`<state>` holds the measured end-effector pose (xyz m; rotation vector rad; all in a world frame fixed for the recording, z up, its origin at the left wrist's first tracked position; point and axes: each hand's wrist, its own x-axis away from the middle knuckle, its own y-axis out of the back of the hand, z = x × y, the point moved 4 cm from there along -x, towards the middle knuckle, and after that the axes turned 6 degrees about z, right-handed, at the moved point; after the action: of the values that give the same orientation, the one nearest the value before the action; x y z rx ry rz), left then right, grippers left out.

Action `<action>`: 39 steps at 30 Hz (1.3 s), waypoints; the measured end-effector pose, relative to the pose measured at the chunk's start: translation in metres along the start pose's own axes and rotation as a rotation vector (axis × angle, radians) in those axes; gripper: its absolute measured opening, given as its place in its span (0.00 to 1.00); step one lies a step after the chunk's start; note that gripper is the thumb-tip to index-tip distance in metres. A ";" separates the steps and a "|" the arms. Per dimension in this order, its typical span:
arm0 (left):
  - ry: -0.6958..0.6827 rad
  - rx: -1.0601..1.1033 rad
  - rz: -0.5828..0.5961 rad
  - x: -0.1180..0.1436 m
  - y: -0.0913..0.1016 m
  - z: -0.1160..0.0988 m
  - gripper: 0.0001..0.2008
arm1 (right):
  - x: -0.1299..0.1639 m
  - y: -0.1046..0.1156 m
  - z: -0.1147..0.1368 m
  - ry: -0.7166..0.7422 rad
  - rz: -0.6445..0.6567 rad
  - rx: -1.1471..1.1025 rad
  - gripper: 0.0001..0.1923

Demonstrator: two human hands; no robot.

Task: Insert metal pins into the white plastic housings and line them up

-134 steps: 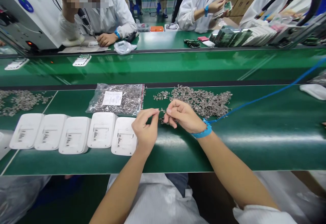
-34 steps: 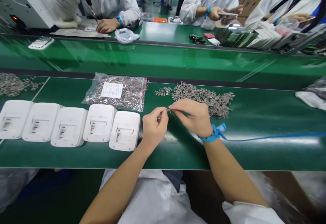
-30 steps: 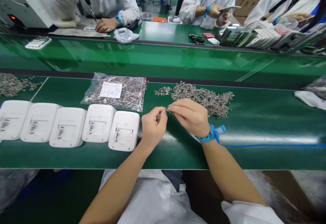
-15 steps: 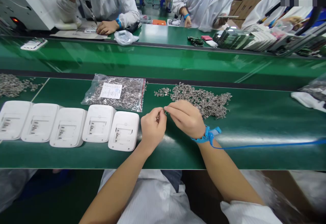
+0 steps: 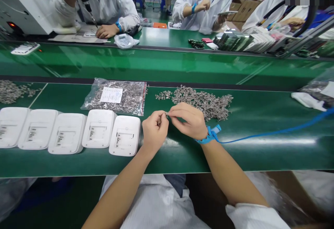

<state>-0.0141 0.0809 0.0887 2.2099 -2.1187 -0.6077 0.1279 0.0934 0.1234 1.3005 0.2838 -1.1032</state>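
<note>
My left hand [image 5: 156, 129] is closed around several small metal clips [image 5: 159, 121], which show between its curled fingers. The fingertips of my right hand [image 5: 190, 120] pinch together against a tiny metal clip at the left thumb and forefinger; both hands meet there, above the green work surface. A blue wrist strap [image 5: 208, 136] with a cord circles my right wrist. Just behind the right hand lies a loose pile of small metal clips [image 5: 208, 102]. Left of my left hand stand several white plastic housings [image 5: 124, 136] in a row, their battery compartments facing up.
A clear bag of metal parts [image 5: 114, 96] with a paper label lies behind the housings. Another metal pile [image 5: 12, 91] is at far left. A raised green ledge [image 5: 167, 64] runs across the back, with co-workers seated beyond. The blue cord [image 5: 273, 131] stretches right.
My hands stay together at the clips with only slight finger movement. The view has shifted slightly. Across the bench, a co-worker's hand has risen, and my blue cord hangs higher at right.
</note>
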 end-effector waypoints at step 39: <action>-0.400 -0.274 0.280 -0.013 -0.008 0.004 0.14 | 0.020 0.006 -0.022 -1.055 0.358 -1.213 0.09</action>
<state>-0.0079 0.0950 0.0859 1.7203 -2.2826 -1.3113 0.1514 0.1017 0.1056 -0.3537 -0.1024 -0.8895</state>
